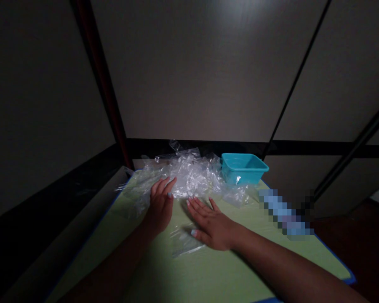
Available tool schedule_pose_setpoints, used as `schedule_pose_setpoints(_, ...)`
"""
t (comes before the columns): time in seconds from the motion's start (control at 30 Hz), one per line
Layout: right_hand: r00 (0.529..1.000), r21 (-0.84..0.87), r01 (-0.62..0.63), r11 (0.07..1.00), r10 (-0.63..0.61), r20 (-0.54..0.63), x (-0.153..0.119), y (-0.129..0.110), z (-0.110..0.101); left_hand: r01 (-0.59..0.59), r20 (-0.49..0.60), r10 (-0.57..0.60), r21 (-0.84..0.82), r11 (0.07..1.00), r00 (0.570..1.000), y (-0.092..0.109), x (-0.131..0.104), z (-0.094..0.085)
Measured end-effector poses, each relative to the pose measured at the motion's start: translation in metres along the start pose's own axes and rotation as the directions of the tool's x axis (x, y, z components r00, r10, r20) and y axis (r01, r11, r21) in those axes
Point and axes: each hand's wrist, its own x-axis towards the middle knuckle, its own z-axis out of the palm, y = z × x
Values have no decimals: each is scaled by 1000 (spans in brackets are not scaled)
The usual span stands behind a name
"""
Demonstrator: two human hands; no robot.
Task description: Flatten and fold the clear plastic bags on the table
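A loose heap of clear plastic bags [189, 174] lies across the far end of the green table. My left hand [161, 205] is at the near left edge of the heap, fingers apart, holding nothing. My right hand [210, 223] is spread palm down, its fingertips near the front of the heap. Partly beneath it, on the near side, lies a flat clear plastic bag [185, 244]. Whether the right palm presses on that bag or hovers over it, I cannot tell.
A turquoise plastic basket [244, 170] stands at the far right corner of the green table [189, 280]. A blurred blue item [284, 214] lies along the right edge. Behind the table rises a panelled wall [196, 84].
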Motion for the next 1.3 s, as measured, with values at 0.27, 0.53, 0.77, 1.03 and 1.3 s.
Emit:
schedule_pose_setpoints(0.27, 996, 40, 56, 998, -58, 62, -2, -6, 16, -15, 69, 16, -23, 1000, 997, 9, -2, 6)
schedule_pose_setpoints(0.53, 993, 5, -110, 994, 110, 44, -5, -4, 17, 1, 74, 1, -19, 1000, 997, 7, -3, 5)
schedule_pose_setpoints(0.77, 982, -89, -127, 988, 113, -151, -3, 1, 9, -10, 70, 11, -12, 1000, 997, 10, -1, 6)
schedule_pose_setpoints(1.03, 988, -15, 147, 989, -146, 39, 7, -13, 13, -12, 84, 13, -11, 1000, 996, 15, -1, 6)
schedule_pose_setpoints(1.3, 983, -13, 171, 985, -169, 70, 8, -17, 16, 9, 109, -8, -16, 1000, 994, 8, -3, 9)
